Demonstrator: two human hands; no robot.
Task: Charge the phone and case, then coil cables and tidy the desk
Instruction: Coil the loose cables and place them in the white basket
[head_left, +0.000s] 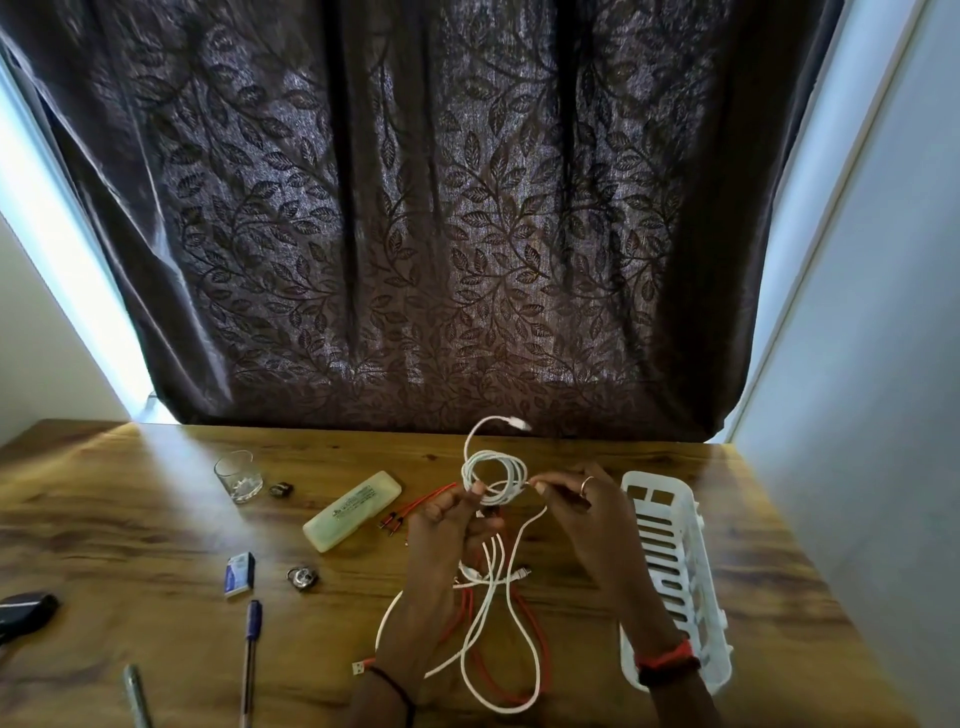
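Observation:
A white cable (493, 475) is partly wound into a small coil held above the wooden desk (156, 519). My left hand (447, 525) pinches the coil at its left side. My right hand (576, 499) grips the same cable at the coil's right edge. One plug end sticks up behind the coil, and the loose length hangs down in long loops over the desk. An orange cable (540, 639) lies tangled under the white loops, its plugs showing near the pale case. No phone is in sight.
A white slotted basket (680, 587) lies at the right. A pale green oblong case (353, 509), a glass (238, 475), a small blue-white box (240, 571), a metal ring (301, 578), two pens (250, 654) and a dark object (23, 613) are on the left. A curtain hangs behind.

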